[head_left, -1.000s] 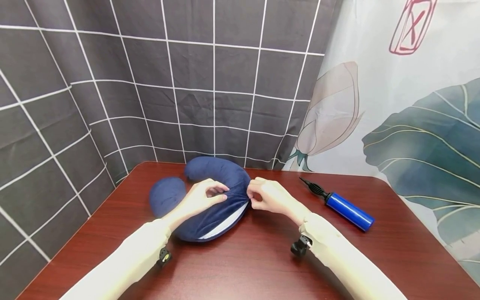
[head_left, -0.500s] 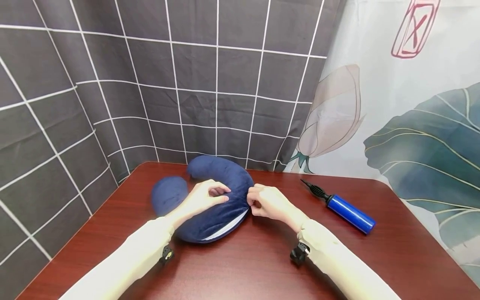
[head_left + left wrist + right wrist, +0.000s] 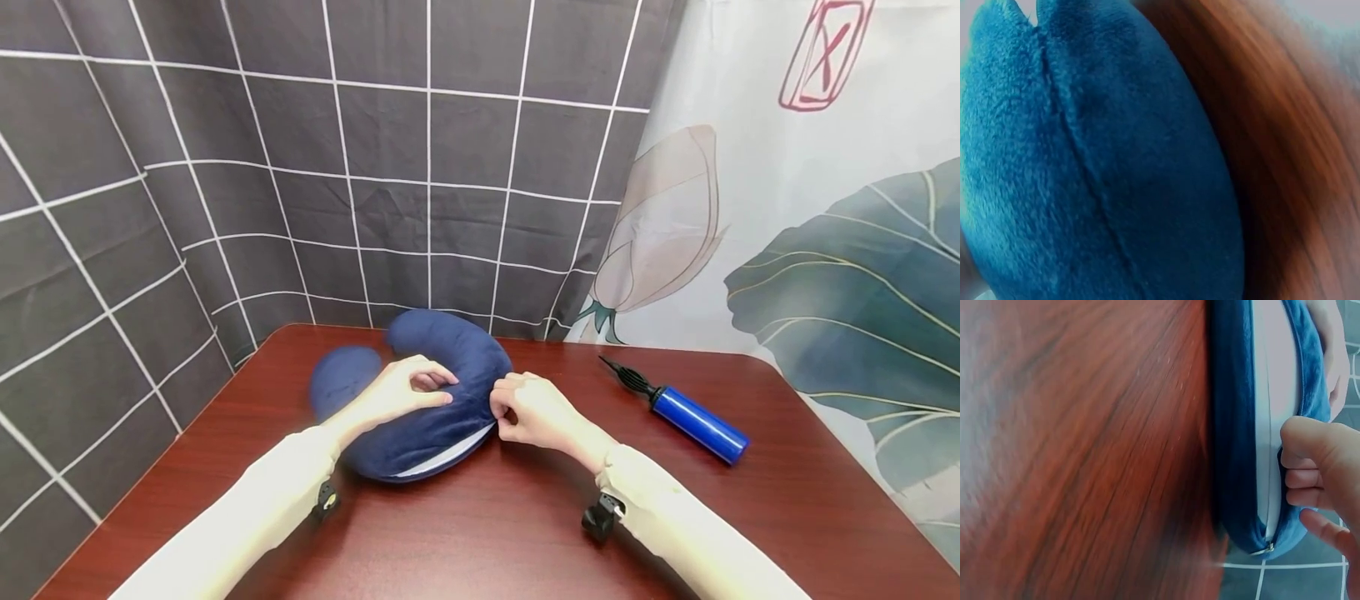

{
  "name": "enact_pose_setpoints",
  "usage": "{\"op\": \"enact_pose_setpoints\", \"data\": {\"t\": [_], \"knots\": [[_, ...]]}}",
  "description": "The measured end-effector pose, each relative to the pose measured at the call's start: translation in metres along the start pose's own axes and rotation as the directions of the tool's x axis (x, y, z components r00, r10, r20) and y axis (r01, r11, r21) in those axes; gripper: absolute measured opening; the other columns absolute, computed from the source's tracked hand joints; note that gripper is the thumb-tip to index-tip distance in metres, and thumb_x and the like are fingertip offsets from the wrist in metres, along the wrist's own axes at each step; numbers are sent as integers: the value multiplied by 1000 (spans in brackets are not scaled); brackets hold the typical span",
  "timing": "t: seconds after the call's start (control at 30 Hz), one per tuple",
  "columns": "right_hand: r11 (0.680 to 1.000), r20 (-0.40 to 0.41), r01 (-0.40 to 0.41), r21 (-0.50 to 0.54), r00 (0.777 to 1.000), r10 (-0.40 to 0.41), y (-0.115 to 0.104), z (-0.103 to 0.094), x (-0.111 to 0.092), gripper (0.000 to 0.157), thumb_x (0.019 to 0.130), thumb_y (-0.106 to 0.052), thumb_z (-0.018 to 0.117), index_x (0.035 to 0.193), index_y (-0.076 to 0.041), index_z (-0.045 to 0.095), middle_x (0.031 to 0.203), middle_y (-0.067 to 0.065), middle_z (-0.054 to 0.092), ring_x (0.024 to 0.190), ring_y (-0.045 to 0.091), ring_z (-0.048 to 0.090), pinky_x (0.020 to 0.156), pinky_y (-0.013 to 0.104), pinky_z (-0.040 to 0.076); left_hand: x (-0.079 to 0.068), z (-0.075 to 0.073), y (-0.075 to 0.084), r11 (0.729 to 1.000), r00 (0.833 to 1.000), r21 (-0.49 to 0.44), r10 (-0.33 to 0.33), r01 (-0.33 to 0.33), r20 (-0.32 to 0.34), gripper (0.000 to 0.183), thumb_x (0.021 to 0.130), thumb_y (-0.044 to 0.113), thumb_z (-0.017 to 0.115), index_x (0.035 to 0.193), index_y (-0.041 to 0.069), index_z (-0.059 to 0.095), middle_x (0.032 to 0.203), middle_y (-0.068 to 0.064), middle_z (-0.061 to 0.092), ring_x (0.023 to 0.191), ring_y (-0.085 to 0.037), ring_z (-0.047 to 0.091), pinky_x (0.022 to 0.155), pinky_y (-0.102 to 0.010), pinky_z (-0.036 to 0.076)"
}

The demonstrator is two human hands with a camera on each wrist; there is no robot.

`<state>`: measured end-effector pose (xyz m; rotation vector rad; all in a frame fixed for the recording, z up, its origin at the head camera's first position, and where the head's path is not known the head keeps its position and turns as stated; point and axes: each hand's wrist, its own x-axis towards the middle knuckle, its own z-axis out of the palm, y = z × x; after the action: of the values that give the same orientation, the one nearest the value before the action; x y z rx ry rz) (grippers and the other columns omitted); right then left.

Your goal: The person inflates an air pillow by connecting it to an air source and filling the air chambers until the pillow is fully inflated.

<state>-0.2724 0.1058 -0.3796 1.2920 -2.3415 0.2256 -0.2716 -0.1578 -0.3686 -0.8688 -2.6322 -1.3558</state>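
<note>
A navy-blue U-shaped neck pillow (image 3: pixel 457 346) lies towards the back left of the table. Along its front side the zipped cover gapes, baring a white inner (image 3: pixel 1280 369); a small metal zipper pull (image 3: pixel 1266 549) sits at the right end of this slit. My right hand (image 3: pixel 536 412) pinches the cover's upper edge near that end, thumb against curled fingers. Over the pillow's middle my left hand (image 3: pixel 408 392) rests with fingers loosely curved and thumb apart, nothing visible between them. Plush fabric with a seam (image 3: pixel 1085 165) fills much of the left wrist view, where no fingers show.
To the right lies a blue hand pump (image 3: pixel 697 423) with a black nozzle. The red-brown wooden table (image 3: pixel 450 542) backs onto a dark grid-patterned curtain (image 3: pixel 390 208) and, at the right, a floral curtain (image 3: pixel 750 208).
The pillow has shifted slightly right and back, its left lobe most visibly. The white slit looks narrower. Both hands stay almost in place, the right still pinching the cover edge.
</note>
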Motion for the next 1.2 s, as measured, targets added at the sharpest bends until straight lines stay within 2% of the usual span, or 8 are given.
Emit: {"op": "enact_pose_setpoints", "data": {"t": [0.33, 0.57, 0.67, 0.8, 0.9, 1.0, 1.1, 1.2], "knots": [[1000, 50, 20, 16, 999, -21, -8, -10, 0, 16, 68, -15, 70, 67, -22, 56, 67, -9, 51, 70, 5, 47, 67, 23, 37, 3, -6, 2, 999, 995, 42, -21, 17, 101, 37, 85, 25, 77, 117, 9, 69, 111, -13, 73, 102, -25, 70, 93, -42, 55], [991, 48, 128, -28, 991, -126, -3, -12, 4, 16, 68, -15, 71, 67, -21, 57, 67, -8, 53, 71, 6, 50, 72, 27, 42, 7, -7, 3, 998, 993, 60, -16, 9, 116, 37, 85, 25, 77, 117, 9, 68, 112, -13, 72, 103, -26, 69, 93, -42, 55], [988, 34, 144, -51, 989, -143, -3, -10, 5, 16, 69, -15, 72, 68, -20, 57, 68, -8, 53, 72, 7, 50, 74, 28, 43, 8, -7, 2, 997, 995, 72, 13, -20, 101, 37, 85, 24, 78, 117, 9, 68, 111, -11, 72, 103, -25, 69, 92, -40, 56], [990, 27, 125, -64, 992, -124, -3, -8, 3, 13, 73, -15, 72, 71, -20, 61, 71, -8, 54, 75, 8, 52, 74, 27, 43, 5, -5, 1, 989, 993, 94, 110, -113, 39, 35, 83, 21, 80, 114, 10, 70, 107, -8, 70, 98, -22, 67, 87, -34, 57], [995, 49, 89, -40, 995, -87, -4, -8, -1, 10, 79, -17, 74, 76, -22, 66, 77, -10, 58, 81, 9, 54, 77, 27, 44, 1, -1, 5, 971, 982, 148, 191, -189, 3, 32, 80, 21, 82, 111, 15, 73, 103, -3, 67, 95, -19, 64, 83, -31, 56], [999, 79, 46, 8, 996, -47, -4, -11, -7, 7, 82, -19, 76, 83, -22, 70, 85, -10, 63, 87, 9, 56, 80, 29, 45, -2, 5, 10, 935, 970, 263, 244, -239, 13, 30, 80, 26, 82, 108, 21, 74, 104, 1, 63, 98, -15, 60, 86, -30, 53], [999, 106, 7, 47, 994, -12, -3, -15, -12, 8, 83, -21, 76, 90, -22, 72, 90, -10, 66, 90, 9, 58, 83, 30, 46, -5, 12, 17, 887, 967, 391, 252, -248, 41, 30, 80, 34, 81, 109, 29, 73, 108, 4, 60, 102, -12, 57, 87, -30, 52], [997, 129, -9, 76, 992, -1, -1, -19, -17, 9, 86, -21, 73, 94, -22, 73, 94, -10, 68, 93, 9, 60, 86, 32, 47, -8, 17, 22, 868, 972, 441, 228, -228, 55, 32, 80, 37, 80, 110, 33, 72, 111, 5, 58, 105, -12, 55, 86, -30, 52]]}}
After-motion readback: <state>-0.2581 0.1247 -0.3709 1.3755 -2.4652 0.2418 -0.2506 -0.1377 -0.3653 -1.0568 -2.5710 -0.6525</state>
